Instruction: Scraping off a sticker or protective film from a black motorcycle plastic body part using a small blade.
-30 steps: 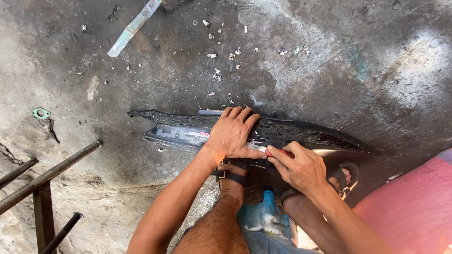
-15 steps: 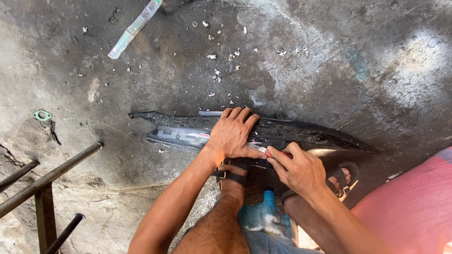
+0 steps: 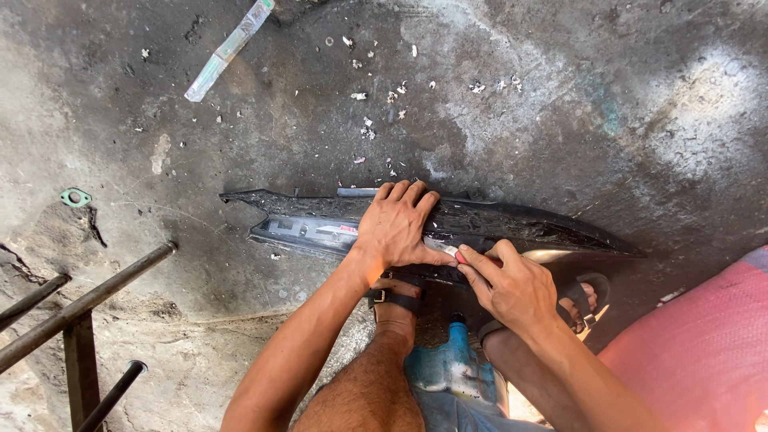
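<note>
Long black plastic panel (image 3: 512,220) lies flat on the stained concrete floor (image 3: 264,144), running left to right just ahead of the person's sandalled feet. Left hand (image 3: 398,226) is spread palm-down across the panel's middle, fingers splayed over its far edge, pinning it; this grip is wide and flat, closed on nothing. Right hand (image 3: 512,284) is just beside the left thumb, pinched narrow around a small red-tipped tool (image 3: 454,254) whose point meets the panel's near edge; what kind of tool cannot be told. A grey strip (image 3: 308,232) with a sticker runs along the panel's left part. A blue bottle (image 3: 448,364) stands between the legs. Judgement: the work goes best with the left palm's weight close to the tool point so the thin plastic does not flex, strokes short and low-angled, directed away from the holding thumb, which sits very near. White chips (image 3: 376,100) scattered beyond; a clear wrapper (image 3: 228,50), a green gasket (image 3: 75,197) and dark metal bars (image 3: 80,304) lie well apart to the left.
</note>
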